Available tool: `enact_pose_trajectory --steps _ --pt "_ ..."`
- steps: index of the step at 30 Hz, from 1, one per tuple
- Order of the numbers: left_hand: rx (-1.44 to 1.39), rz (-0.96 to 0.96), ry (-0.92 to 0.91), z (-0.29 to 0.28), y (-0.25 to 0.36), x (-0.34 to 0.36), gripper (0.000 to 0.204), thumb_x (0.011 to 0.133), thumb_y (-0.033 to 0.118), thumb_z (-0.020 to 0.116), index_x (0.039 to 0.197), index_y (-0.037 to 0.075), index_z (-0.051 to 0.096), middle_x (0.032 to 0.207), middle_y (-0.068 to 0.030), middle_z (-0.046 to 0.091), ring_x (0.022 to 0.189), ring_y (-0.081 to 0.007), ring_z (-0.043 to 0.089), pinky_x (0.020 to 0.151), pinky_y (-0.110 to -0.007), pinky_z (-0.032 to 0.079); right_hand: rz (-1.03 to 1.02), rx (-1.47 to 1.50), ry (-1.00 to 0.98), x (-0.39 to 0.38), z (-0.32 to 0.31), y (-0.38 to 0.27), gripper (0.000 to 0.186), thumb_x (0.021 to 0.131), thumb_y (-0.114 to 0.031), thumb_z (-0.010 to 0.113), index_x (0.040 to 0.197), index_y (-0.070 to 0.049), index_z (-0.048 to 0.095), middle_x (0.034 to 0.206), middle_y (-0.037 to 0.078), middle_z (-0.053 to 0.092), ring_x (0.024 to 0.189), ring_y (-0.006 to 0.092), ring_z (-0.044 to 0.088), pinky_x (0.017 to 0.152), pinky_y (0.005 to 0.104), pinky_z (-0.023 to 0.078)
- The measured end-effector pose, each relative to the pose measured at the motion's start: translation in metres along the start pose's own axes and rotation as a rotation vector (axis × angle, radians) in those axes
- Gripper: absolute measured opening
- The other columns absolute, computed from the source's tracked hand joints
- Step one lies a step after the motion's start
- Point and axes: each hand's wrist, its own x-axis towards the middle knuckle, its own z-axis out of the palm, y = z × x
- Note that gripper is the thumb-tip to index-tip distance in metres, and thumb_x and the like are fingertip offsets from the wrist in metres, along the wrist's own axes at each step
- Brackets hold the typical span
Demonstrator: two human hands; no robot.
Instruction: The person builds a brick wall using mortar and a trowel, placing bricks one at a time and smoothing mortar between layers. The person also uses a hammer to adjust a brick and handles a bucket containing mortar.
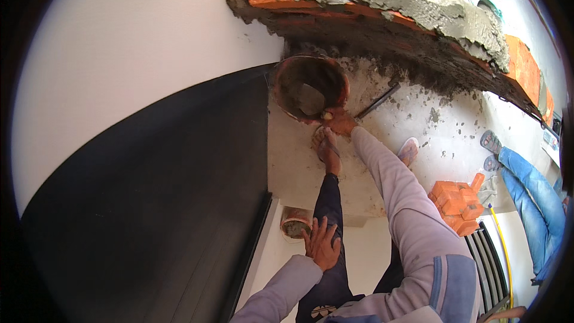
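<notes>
A black panel (155,203) edges just beside two round buckets: a smaller one (287,215) near the person and a large one (343,75), reddish-rimmed, grey-smeared inside, on the floor (442,155). The left hand (323,245) rests on a leg, fingers released; the right hand (341,121) curls at the large bucket's near rim, grip unclear. Rightward, one dark bar (378,100) borders open, spattered floor before stacked orange bricks (455,204).

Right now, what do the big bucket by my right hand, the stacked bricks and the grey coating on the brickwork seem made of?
Bucket: likely plastic, possibly rubber, dull and stained; thin-rimmed and reddish, though that's not conclusive. Bricks: probably fired clay, matte, from their orange colour and blocky shape. Coating: looks like cement mortar, rough, being grey and ragged.
</notes>
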Motion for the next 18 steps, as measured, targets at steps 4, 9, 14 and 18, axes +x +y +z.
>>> enact_pose_trajectory --steps 4,9,14,18 --pt "0.008 -0.001 0.001 0.005 0.005 0.0 0.047 0.09 0.031 0.055 0.131 0.008 0.054 0.151 -0.0226 0.03 0.143 -0.0441 0.017 0.108 -0.07 0.005 0.104 0.21 -0.164 -0.019 -0.049 -0.01 0.048 0.073 -0.019 0.071 0.118 -0.005 0.063 0.088 0.011 0.061 0.067 0.0139 0.057 0.055 0.03 0.047" --pt "0.069 -0.015 -0.023 0.014 0.012 -0.005 0.052 0.09 0.034 0.052 0.136 0.01 0.051 0.154 -0.0167 0.025 0.145 -0.0388 0.011 0.111 -0.067 0.006 -0.078 0.223 -0.212 -0.095 -0.1 -0.04 0.032 0.075 -0.013 0.07 0.104 -0.005 0.062 0.074 0.0 0.056 0.055 0.0103 0.05 0.047 0.0265 0.041" --pt "0.079 -0.017 -0.008 0.025 0.028 -0.002 0.051 0.09 0.034 0.053 0.134 0.009 0.052 0.154 -0.0176 0.027 0.145 -0.0386 0.012 0.113 -0.064 0.002 -0.428 -0.224 0.099 -0.26 -0.179 -0.16 0.033 0.076 -0.018 0.066 0.104 0.0 0.06 0.094 0.021 0.064 0.084 0.0352 0.063 0.07 0.0378 0.051" --pt "0.136 -0.06 -0.051 0.015 0.035 0.001 0.057 0.092 0.04 0.049 0.14 0.01 0.046 0.156 -0.0148 0.021 0.147 -0.0352 0.005 0.114 -0.063 0.0 -0.684 -0.592 0.572 -0.332 -0.222 -0.221 0.038 0.081 -0.009 0.06 0.116 0.003 0.053 0.089 0.02 0.057 0.077 0.0379 0.061 0.069 0.0419 0.051"
